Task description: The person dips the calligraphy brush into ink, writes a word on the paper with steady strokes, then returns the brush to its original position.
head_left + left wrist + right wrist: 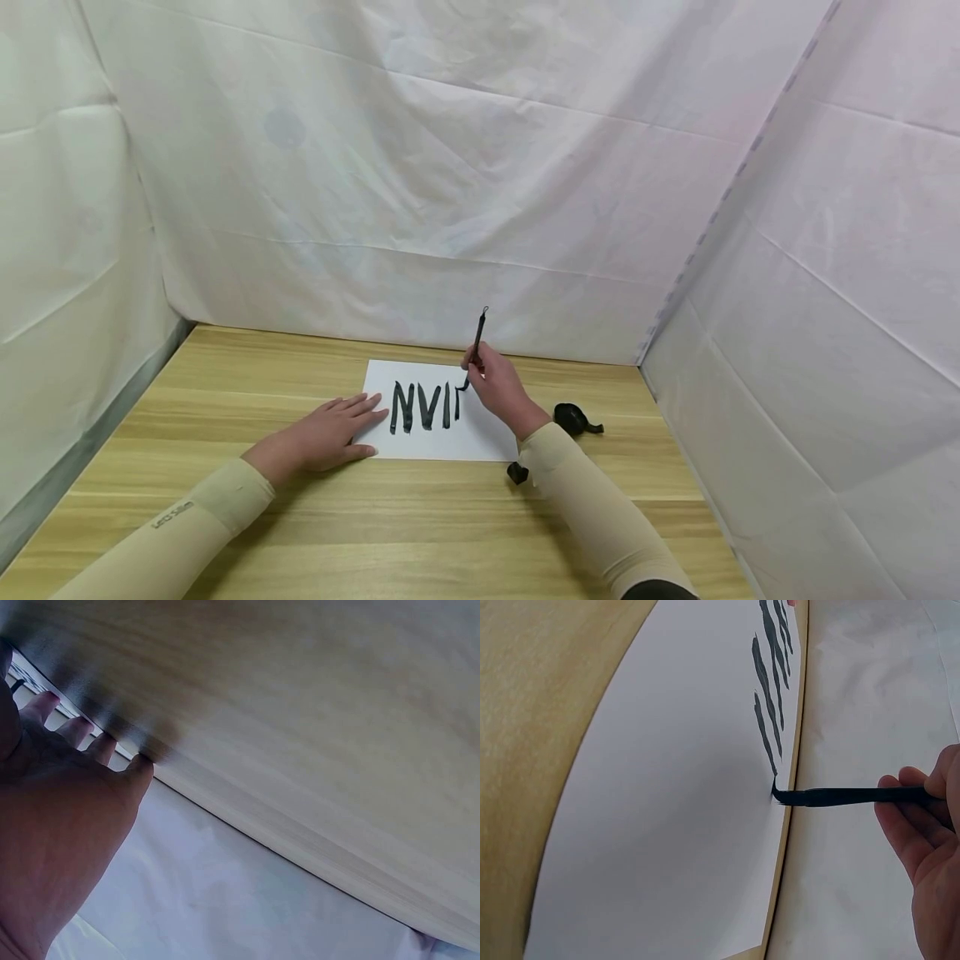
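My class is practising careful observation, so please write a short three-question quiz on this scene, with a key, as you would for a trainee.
1. Multiple choice: what colour are the strokes on the paper?
A) red
B) black
C) green

2. True or false: the left grip rests on the paper's right edge.

3. Short answer: what does the right grip hold, and does its tip touch the paper?

Key:
1. B.
2. False; it rests at the left edge.
3. A brush; yes, its tip is bent against the paper.
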`<state>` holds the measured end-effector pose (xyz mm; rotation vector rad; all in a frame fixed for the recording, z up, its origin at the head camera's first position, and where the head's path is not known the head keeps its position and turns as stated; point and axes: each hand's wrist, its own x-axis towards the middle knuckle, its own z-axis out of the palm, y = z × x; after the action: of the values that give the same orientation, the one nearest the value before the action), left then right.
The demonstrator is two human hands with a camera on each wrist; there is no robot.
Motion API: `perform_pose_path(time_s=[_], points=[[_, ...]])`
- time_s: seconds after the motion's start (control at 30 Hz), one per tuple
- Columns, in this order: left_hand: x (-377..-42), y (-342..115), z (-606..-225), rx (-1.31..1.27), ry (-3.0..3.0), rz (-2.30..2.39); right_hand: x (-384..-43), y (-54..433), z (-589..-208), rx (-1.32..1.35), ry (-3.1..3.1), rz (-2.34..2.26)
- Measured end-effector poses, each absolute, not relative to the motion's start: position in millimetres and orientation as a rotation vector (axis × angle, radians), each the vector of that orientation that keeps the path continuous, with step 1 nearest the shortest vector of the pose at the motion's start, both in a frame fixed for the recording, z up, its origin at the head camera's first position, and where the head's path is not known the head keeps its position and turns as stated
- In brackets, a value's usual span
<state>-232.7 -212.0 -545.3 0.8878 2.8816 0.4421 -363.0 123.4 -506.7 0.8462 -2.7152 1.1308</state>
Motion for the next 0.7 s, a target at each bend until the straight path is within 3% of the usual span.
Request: perform_pose_path(time_s=[0.7], points=[[-231.2, -209.7, -539.9, 0.893, 2.890, 0.430, -362.5, 124.9, -504.0, 0.865, -2.727, 1.072]])
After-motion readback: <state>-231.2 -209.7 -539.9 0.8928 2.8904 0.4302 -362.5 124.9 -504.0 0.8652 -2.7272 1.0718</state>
